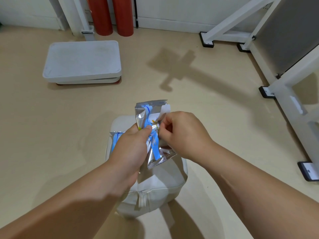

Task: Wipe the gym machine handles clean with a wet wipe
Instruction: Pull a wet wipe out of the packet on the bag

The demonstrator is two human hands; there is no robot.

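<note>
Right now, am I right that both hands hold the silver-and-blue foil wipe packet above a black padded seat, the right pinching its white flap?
Not quite: the head view shows the padded seat is off-white, not black. Otherwise yes: the left hand and right hand hold the silver-and-blue foil wipe packet above it, the right pinching its white flap.

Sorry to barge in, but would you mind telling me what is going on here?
A person is opening a wet wipe packet above a white padded seat. The left hand grips the packet while the right hand pinches its seal label, which looks partly lifted. No wipe is out yet. A second packet lies on the seat, and the white machine frame stands to the right.
</note>
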